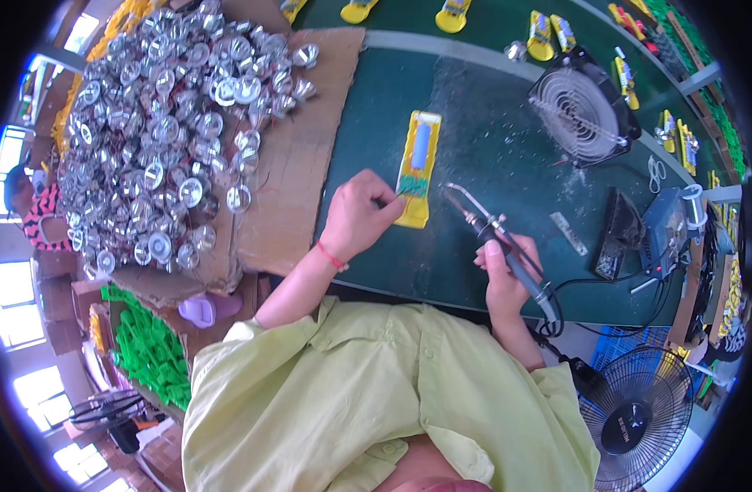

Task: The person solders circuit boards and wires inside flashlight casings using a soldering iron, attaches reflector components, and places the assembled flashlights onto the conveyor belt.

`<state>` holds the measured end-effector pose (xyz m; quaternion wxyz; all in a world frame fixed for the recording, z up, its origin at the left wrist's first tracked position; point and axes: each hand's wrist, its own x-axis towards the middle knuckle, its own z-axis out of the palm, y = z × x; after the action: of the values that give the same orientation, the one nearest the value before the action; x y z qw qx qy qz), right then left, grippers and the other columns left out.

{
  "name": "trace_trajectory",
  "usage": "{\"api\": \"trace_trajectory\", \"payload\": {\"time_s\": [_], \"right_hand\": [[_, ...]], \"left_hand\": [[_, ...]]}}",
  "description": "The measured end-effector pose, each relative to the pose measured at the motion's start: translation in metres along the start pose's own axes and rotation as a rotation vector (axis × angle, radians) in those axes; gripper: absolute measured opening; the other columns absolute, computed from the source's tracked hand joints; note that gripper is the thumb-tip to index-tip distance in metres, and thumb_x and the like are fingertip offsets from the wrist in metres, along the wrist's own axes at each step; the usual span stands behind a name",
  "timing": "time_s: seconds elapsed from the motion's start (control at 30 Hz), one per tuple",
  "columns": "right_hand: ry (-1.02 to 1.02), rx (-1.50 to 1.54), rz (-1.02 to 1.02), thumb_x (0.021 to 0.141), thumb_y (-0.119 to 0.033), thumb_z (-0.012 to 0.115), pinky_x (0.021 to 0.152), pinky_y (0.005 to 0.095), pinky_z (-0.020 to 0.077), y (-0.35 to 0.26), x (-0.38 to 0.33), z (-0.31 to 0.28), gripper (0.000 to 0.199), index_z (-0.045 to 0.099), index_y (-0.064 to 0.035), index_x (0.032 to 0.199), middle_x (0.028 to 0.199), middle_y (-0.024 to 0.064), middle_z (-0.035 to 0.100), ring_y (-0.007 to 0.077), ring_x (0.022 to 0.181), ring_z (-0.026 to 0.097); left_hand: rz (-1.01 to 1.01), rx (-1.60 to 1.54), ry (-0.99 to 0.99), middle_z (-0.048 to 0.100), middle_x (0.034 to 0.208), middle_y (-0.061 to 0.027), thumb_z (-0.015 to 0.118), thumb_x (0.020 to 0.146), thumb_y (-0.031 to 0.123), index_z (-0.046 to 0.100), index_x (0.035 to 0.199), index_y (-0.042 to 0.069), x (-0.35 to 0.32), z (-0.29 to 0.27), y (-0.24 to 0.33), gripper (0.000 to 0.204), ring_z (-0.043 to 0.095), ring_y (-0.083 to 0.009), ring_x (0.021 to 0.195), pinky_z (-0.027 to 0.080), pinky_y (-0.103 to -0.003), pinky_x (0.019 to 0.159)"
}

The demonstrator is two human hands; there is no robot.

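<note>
A yellow plastic housing [414, 215] lies on the green table in front of me. In it sit a blue cylindrical battery [422, 146] and a small green circuit board [413, 186]. My left hand [358, 215] is at the housing's left edge, thumb and forefinger pinched together beside the board. Whatever is between those fingertips is too small to make out. My right hand [507, 275] is closed round the handle of a soldering iron [515, 264] with a thin metal feed tube along it. The iron's tip points up and left, a short way right of the housing and apart from it.
A big heap of silver lamp reflectors [163, 131] covers cardboard [298, 148] on the left. At right are a box fan [581, 111], a metal strip [569, 234], scissors [656, 174], a black tray [617, 234], a blue soldering station [664, 230] and a solder spool [694, 209]. More yellow housings [540, 37] lie beyond.
</note>
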<state>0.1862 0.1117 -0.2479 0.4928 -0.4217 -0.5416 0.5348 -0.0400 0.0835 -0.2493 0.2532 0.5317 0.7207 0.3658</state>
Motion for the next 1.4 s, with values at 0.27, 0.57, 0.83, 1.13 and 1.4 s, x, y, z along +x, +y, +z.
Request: {"api": "trace_trajectory", "payload": {"time_s": [0.27, 0.57, 0.83, 1.13, 1.4], "right_hand": [[0.076, 0.009, -0.006, 0.080, -0.004, 0.063, 0.054, 0.0224, 0.0482, 0.010, 0.016, -0.019, 0.016, 0.053, 0.0036, 0.090, 0.070, 0.0086, 0.061, 0.0100, 0.058, 0.058], [0.136, -0.057, 0.103, 0.077, -0.009, 0.068, 0.053, 0.0229, 0.0483, 0.027, 0.019, -0.021, 0.019, 0.056, 0.0022, 0.087, 0.067, 0.0065, 0.062, 0.0090, 0.058, 0.060], [0.133, -0.068, 0.137, 0.077, -0.008, 0.069, 0.054, 0.0225, 0.0485, 0.019, 0.021, -0.019, 0.020, 0.056, 0.0024, 0.087, 0.068, 0.0075, 0.064, 0.0094, 0.058, 0.061], [0.126, -0.015, 0.085, 0.077, -0.005, 0.067, 0.054, 0.0222, 0.0483, 0.026, 0.026, -0.018, 0.016, 0.056, 0.0025, 0.086, 0.067, 0.0070, 0.062, 0.0093, 0.057, 0.059], [0.113, -0.004, 0.053, 0.080, -0.005, 0.063, 0.054, 0.0246, 0.0501, 0.018, 0.023, -0.018, 0.018, 0.053, 0.0038, 0.092, 0.072, 0.0118, 0.061, 0.0130, 0.058, 0.059]], "left_hand": [[-0.114, 0.038, -0.288, 0.062, 0.058, -0.0086, 0.065, 0.072, 0.014, 0.066, 0.075, -0.002, 0.017, -0.015, 0.004, 0.016, 0.061, -0.0138, 0.053, 0.048, -0.024, 0.052], [0.019, -0.035, -0.214, 0.064, 0.064, -0.0082, 0.067, 0.073, 0.021, 0.067, 0.076, 0.001, 0.235, 0.026, 0.068, 0.020, 0.061, -0.0131, 0.052, 0.049, -0.026, 0.054], [-0.090, 0.380, 0.024, 0.066, 0.066, -0.0063, 0.068, 0.075, 0.027, 0.069, 0.079, 0.003, 0.359, 0.023, 0.018, 0.025, 0.063, -0.0138, 0.053, 0.052, -0.026, 0.058], [0.151, 0.292, 0.107, 0.060, 0.054, -0.0094, 0.061, 0.071, 0.014, 0.066, 0.068, 0.002, 0.195, -0.006, 0.005, 0.013, 0.062, -0.0158, 0.049, 0.049, -0.027, 0.052], [0.302, 0.467, 0.518, 0.063, 0.084, -0.0112, 0.072, 0.063, 0.026, 0.065, 0.073, 0.008, 0.026, -0.062, -0.011, 0.021, 0.059, -0.0277, 0.078, 0.046, -0.040, 0.068]]}}
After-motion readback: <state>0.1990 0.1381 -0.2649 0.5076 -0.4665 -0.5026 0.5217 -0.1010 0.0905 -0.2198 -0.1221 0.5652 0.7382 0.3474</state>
